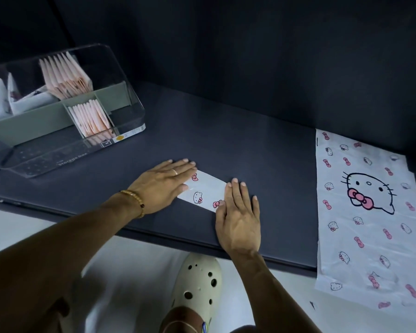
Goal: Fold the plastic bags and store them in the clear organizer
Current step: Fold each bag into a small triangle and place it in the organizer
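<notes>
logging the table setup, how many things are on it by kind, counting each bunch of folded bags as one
Clear plastic organizer: 1
Bunches of folded pink bags: 2
Bunch of folded white bags: 1
White cat-print bag being folded: 1
Flat white cat-print bag: 1
Total: 6

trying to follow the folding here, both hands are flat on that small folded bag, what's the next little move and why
Probably lift the folded bag and carry it to the clear organizer. It already looks small, pressed flat under the left hand and right hand, and similar folded bags stand in the organizer's compartments.
</notes>
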Demonstrator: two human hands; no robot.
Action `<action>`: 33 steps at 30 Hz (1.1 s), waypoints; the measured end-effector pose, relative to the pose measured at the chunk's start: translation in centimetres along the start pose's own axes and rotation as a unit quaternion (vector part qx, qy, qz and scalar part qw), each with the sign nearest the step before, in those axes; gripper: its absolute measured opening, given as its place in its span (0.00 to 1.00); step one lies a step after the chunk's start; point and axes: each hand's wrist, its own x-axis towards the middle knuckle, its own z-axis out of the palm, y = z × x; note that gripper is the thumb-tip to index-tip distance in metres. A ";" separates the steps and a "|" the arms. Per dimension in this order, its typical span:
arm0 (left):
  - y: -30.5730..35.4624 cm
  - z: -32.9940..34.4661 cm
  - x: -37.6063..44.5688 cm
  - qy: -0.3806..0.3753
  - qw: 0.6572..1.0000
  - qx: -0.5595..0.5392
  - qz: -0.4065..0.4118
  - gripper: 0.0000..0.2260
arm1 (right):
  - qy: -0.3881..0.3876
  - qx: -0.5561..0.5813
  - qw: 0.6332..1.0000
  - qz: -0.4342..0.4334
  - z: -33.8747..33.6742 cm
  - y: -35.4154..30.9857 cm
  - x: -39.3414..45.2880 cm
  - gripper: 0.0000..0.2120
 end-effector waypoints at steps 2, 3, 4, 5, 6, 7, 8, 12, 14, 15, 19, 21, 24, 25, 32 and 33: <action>-0.3 -0.8 -0.1 0.016 0.999 -0.036 -0.022 0.22 | 0.003 0.006 1.000 -0.002 0.0 0.0 0.0 0.28; 0.0 -1.2 0.0 0.051 0.996 -0.062 -0.045 0.20 | 0.005 0.005 1.000 -0.005 0.0 0.0 0.0 0.29; 0.6 -1.5 0.3 0.090 0.990 -0.086 -0.067 0.19 | 0.007 0.004 1.000 -0.007 0.0 0.0 0.0 0.29; 1.4 -1.8 0.8 0.113 0.985 -0.102 -0.077 0.19 | 0.011 0.006 1.000 -0.007 0.0 0.0 0.1 0.29; 2.4 -2.0 1.2 0.111 0.985 -0.107 -0.074 0.20 | 0.015 0.011 1.000 -0.005 0.0 -0.1 0.0 0.29; 3.3 -2.0 1.7 0.087 0.990 -0.091 -0.061 0.22 | 0.018 0.014 1.000 -0.003 0.0 -0.1 0.0 0.29; 4.1 -1.8 2.2 0.055 0.996 -0.057 -0.046 0.23 | 0.018 0.015 1.000 -0.003 0.0 -0.1 -0.1 0.28; 5.4 -1.7 4.2 0.001 0.998 0.051 -0.033 0.23 | 0.011 0.012 1.000 -0.005 0.2 0.1 -0.1 0.28; 5.4 -2.1 4.9 -0.042 0.997 0.040 -0.058 0.21 | 0.013 0.012 1.000 -0.002 0.3 0.1 0.0 0.28; 5.5 -2.3 5.1 -0.066 0.995 0.038 -0.067 0.20 | 0.013 0.011 1.000 -0.002 0.2 0.1 0.0 0.27; 6.2 -2.1 4.4 -0.083 0.994 0.035 -0.062 0.17 | 0.017 0.025 1.000 -0.007 0.3 0.2 0.0 0.28; 6.1 -2.1 3.3 -0.069 0.995 -0.039 -0.064 0.12 | 0.017 0.035 0.999 -0.005 0.2 0.1 -0.1 0.29; 5.5 -2.8 1.2 -0.070 0.954 -0.269 -0.114 0.11 | 0.005 0.050 0.999 -0.007 -0.2 0.2 -0.1 0.32; 5.2 -3.0 0.5 -0.064 0.933 -0.331 -0.128 0.09 | -0.002 0.069 0.998 -0.007 -0.5 0.2 -0.1 0.31; 3.4 -6.6 -2.6 0.010 0.869 -0.464 -0.171 0.10 | -0.046 0.370 0.926 0.056 -7.0 -4.9 2.7 0.18; 2.9 -7.4 -2.9 0.027 0.869 -0.464 -0.172 0.11 | -0.062 0.397 0.915 0.048 -8.2 -6.1 3.6 0.14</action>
